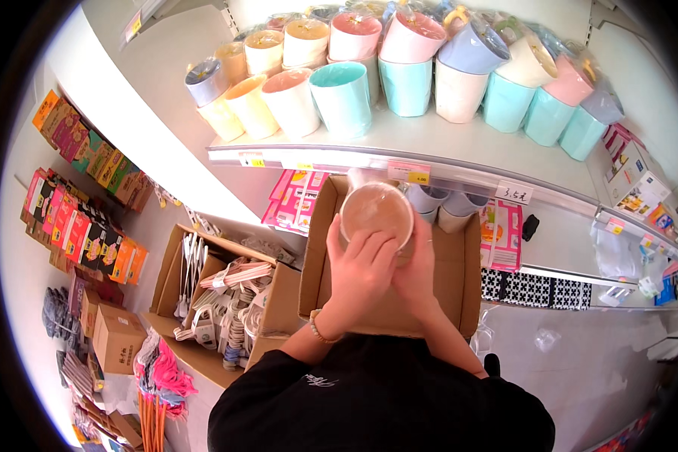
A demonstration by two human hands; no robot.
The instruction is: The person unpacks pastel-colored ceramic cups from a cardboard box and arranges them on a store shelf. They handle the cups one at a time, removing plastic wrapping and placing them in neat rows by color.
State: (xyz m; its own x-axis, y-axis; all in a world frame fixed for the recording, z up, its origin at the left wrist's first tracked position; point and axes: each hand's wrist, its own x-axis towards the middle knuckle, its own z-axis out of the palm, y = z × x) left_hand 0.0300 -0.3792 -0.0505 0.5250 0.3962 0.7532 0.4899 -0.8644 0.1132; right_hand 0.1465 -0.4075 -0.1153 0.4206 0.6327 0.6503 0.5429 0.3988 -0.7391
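Both my hands hold a pinkish plastic cup with a pale rim [377, 212], wrapped in clear film, above an open cardboard box [440, 282]. My left hand [364, 271], with a beaded bracelet at the wrist, lies with its fingers over the cup's near rim. My right hand [418, 265] supports the cup's right side; its fingers are partly hidden. Several bluish and white cups [455, 217] stand in the far right part of the box. On the shelf ahead, stacked cups in turquoise, white, pink, yellow and blue [342, 99] stand in rows, many in clear wrap.
The shelf's front edge with price tags [469, 183] runs just beyond the box. At left stands a carton of plastic hangers [277, 305], with a brown carton [117, 340] and pink mop heads [172, 373] further left. Packaged goods [99, 237] hang on the left wall.
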